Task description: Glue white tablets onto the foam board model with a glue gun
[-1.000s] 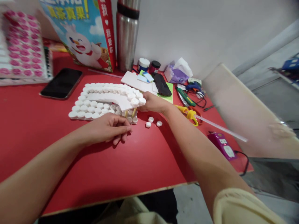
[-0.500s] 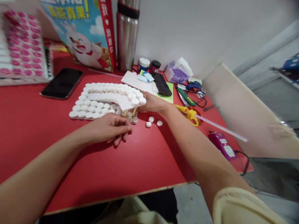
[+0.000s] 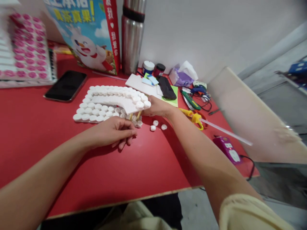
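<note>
A white model (image 3: 111,103) rests on the red table, its base and raised curved piece edged with rows of small white round discs. Thin yellowish sticks (image 3: 139,115) hold up the right end of that curved piece. My left hand (image 3: 118,132) lies on the table just in front of the model, fingers loosely bent and apart, with nothing in them. At the model's right end is my right hand (image 3: 154,107); its fingers are hidden behind the raised piece, so I cannot see what they touch. A few loose discs (image 3: 153,128) lie in front of the right wrist.
A phone (image 3: 66,85), a printed bag (image 3: 88,38) and a steel flask (image 3: 132,41) stand or lie behind. To the right are a green-handled cutter (image 3: 191,99), yellow scissors (image 3: 197,118) with a pale stick, and a purple power socket (image 3: 227,149). The table edge (image 3: 124,203) runs close in front.
The whole view has shifted slightly, with things on the left appearing a little further right. Both hands stay in nearly the same places by the model.
</note>
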### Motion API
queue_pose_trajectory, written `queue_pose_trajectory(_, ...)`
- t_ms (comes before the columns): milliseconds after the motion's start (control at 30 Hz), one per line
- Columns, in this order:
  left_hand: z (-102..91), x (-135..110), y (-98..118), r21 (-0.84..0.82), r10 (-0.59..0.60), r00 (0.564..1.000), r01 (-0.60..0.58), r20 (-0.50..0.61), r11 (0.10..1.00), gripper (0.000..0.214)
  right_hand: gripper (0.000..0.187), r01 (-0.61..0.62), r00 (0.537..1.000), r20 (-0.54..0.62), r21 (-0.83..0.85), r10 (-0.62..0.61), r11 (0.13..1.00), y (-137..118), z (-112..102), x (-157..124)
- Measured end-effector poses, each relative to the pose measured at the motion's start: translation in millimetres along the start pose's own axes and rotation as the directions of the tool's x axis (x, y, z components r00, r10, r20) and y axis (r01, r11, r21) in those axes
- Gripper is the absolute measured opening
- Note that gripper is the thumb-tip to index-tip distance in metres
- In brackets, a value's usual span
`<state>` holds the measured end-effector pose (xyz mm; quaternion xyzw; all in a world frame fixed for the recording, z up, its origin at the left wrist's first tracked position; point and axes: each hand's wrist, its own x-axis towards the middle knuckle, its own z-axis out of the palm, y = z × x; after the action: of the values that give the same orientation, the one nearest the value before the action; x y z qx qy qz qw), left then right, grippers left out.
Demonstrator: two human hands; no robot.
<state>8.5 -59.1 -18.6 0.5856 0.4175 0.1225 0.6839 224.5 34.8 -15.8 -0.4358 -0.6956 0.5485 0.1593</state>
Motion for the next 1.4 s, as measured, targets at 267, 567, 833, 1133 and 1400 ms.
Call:
queue_pose_trajectory(267, -0.3, 0.6, -0.7, 0.011, 0.004, 1.0, -0.004, 0.003, 1.0, 0.03, 0.018, -0.021, 0.999, 0.045, 0.058, 0.019, 0.998, -4.7, 1.1, -2.9)
queue_pose_trajectory(567, -0.5, 0.6, 0.4, 0.018, 0.003, 1.0, -0.003, 0.007, 1.0, 0.029, 0.015, 0.011, 0.996, 0.083, 0.08, -0.018, 0.997, -2.2, 0.5, -2.5)
queue_pose_trajectory(833, 9.0, -8.7, -1.7, 0.073, 0.047, 0.997, -0.051, 0.058, 0.996, 0.029, 0.006, 0.077, 0.982, -0.169, -0.062, -0.086, 0.995, -12.7, -0.1, -23.5)
queue_pose_trajectory(1133, 38.6, -6.4, -1.3, 0.248, 0.199, 0.977, -0.213, 0.083, 0.945, 0.032, 0.029, -0.016, 0.775, -0.629, -0.128, -0.068, 0.992, -16.0, 30.7, -134.5)
queue_pose_trajectory(1400, 56.4, -6.4, 8.9, 0.633, 0.286, 0.954, -0.274, 0.087, 0.724, 0.03, 0.032, -0.026, 0.793, -0.592, -0.265, -0.141, 0.964, -17.6, 31.8, -172.2)
